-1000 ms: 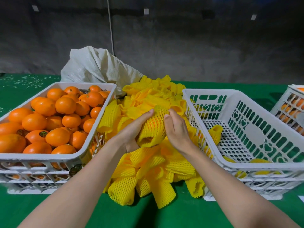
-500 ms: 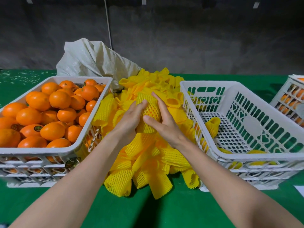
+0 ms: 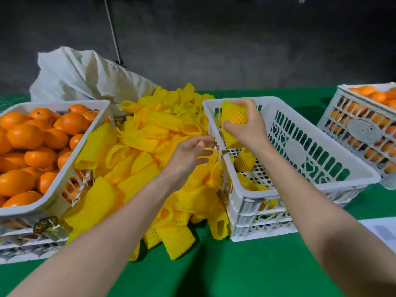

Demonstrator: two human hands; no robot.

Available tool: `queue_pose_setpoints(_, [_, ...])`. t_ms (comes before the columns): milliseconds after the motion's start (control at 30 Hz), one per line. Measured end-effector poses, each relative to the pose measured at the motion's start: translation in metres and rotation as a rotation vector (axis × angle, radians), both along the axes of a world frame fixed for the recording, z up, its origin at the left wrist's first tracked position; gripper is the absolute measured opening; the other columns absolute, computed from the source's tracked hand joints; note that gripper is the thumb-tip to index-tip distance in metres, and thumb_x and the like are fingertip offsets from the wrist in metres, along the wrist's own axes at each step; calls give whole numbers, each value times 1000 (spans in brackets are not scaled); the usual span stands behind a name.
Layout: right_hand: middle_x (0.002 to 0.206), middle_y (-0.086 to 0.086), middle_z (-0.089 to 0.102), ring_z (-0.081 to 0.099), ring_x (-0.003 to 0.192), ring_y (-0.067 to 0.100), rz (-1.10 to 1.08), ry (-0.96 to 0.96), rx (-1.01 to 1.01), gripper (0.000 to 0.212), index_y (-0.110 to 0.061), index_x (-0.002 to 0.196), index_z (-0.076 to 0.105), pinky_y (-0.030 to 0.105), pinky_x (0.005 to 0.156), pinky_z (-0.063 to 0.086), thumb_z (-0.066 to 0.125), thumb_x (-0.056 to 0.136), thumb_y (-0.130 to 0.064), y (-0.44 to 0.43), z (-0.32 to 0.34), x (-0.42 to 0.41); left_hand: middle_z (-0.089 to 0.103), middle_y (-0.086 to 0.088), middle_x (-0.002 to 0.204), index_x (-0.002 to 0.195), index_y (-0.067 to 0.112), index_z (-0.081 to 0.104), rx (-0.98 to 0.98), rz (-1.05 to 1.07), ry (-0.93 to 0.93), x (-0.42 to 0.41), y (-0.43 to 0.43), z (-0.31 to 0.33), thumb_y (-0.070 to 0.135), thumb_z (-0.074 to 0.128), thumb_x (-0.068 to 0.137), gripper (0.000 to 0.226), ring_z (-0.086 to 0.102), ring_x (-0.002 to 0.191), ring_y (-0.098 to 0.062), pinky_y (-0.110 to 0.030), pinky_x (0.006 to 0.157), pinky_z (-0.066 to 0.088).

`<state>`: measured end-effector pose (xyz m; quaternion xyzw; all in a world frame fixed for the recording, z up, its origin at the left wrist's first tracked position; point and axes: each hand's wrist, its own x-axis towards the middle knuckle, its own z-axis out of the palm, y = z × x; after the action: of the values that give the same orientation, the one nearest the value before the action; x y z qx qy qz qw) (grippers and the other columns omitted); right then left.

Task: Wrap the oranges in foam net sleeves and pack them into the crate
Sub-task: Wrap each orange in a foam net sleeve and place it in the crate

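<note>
My right hand (image 3: 248, 127) grips an orange wrapped in a yellow foam net sleeve (image 3: 234, 117), held over the near-left corner of the white packing crate (image 3: 321, 146). Inside that crate lie a few wrapped oranges (image 3: 244, 159). My left hand (image 3: 190, 155) hovers with relaxed fingers, holding nothing, above the heap of loose yellow sleeves (image 3: 150, 151). On the left stands a white crate (image 3: 70, 168) full of bare oranges (image 3: 42, 138).
A white sack (image 3: 85, 73) lies behind the sleeve heap. Another white crate with oranges (image 3: 364, 129) stands at the far right. A white sheet (image 3: 381, 230) lies on the green table (image 3: 235, 271) at the right edge.
The wrapped orange has gone from both hands above the sleeve heap to my right hand alone, which carried it right over the packing crate. My left hand let go and stayed by the heap.
</note>
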<state>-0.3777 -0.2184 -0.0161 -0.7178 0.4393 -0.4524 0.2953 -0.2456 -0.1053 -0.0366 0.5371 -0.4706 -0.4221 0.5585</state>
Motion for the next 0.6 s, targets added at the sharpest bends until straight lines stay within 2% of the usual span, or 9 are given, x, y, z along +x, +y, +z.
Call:
queue_pose_setpoints(67, [120, 4, 47, 53, 100, 24, -49, 364, 108, 50, -36, 112, 45, 37, 78, 48, 71, 70, -31, -30, -12, -21, 61, -5, 113, 109, 13, 59, 8, -23, -112, -13, -10, -4, 12, 38, 103, 22, 58, 93, -14, -21, 76, 49])
queue_pose_setpoints(133, [126, 9, 47, 52, 102, 26, 10, 773, 180, 55, -28, 118, 47, 35, 80, 45, 74, 71, -26, -52, -31, -39, 59, -10, 121, 109, 10, 60, 21, -37, -210, -25, -19, -10, 7, 38, 102, 23, 57, 97, -15, -17, 73, 48])
queue_pose_setpoints(200, [127, 9, 47, 49, 99, 23, 118, 1039, 252, 59, -25, 123, 46, 31, 75, 42, 75, 71, -22, -64, -50, -49, 57, -12, 127, 113, 4, 61, 43, -43, -276, -33, -26, -14, 4, 39, 102, 25, 55, 107, -17, -16, 74, 47])
queue_pose_setpoints(233, [128, 7, 47, 47, 97, 22, 170, 1109, 291, 61, -24, 125, 45, 30, 71, 42, 75, 72, -20, -69, -58, -53, 57, -12, 129, 116, 1, 61, 52, -37, -297, -34, -28, -15, 3, 40, 101, 26, 54, 112, -17, -16, 76, 48])
queue_pose_setpoints(300, [132, 6, 44, 46, 97, 21, 229, 1149, 377, 65, -24, 130, 42, 29, 63, 43, 75, 74, -18, -75, -70, -55, 58, -12, 128, 116, -1, 61, 57, -16, -314, -33, -32, -18, 1, 40, 100, 26, 53, 112, -15, -14, 76, 50])
queue_pose_setpoints(333, [135, 7, 42, 47, 99, 22, 248, 1153, 402, 67, -24, 133, 40, 30, 64, 45, 75, 76, -21, -77, -74, -55, 59, -12, 127, 115, -1, 62, 56, -8, -311, -33, -33, -19, 0, 41, 100, 26, 54, 109, -14, -13, 74, 50])
queue_pose_setpoints(433, [149, 7, 31, 45, 122, 29, 295, 1193, 441, 74, -25, 144, 26, 35, 84, 45, 69, 83, -29, -81, -87, -50, 61, -12, 122, 112, -1, 64, 58, 11, -283, -32, -34, -21, -1, 41, 99, 26, 56, 104, -14, -9, 71, 50])
queue_pose_setpoints(533, [158, 6, 11, 31, 135, 34, 349, 1215, 586, 85, -34, 149, 4, 41, 91, 44, 63, 88, -24, -83, -91, -49, 62, -11, 121, 110, 1, 65, 52, 24, -266, -32, -34, -24, 1, 42, 99, 26, 57, 106, -15, -9, 69, 49])
queue_pose_setpoints(600, [159, 6, 6, 25, 139, 37, 364, 1233, 648, 92, -39, 148, -4, 47, 99, 41, 63, 88, -23, -83, -90, -49, 62, -9, 121, 109, 3, 66, 55, 29, -251, -33, -33, -24, 1, 43, 99, 25, 57, 107, -16, -8, 68, 48])
